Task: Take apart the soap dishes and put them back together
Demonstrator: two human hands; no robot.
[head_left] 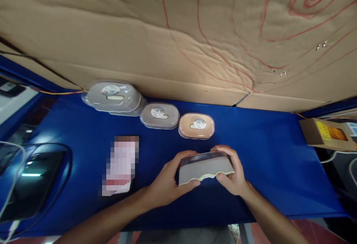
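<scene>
A grey box [205, 167] is clasped at both ends between the left hand [166, 180] and the right hand [234, 171], tilted over the bench [264, 154], its contents hidden. Beyond it, a peach container [195, 132], a low grey container [156, 122] and a bulkier grey container [124, 105] are ranged; their round labels [200, 124] are printed too small to be read.
</scene>
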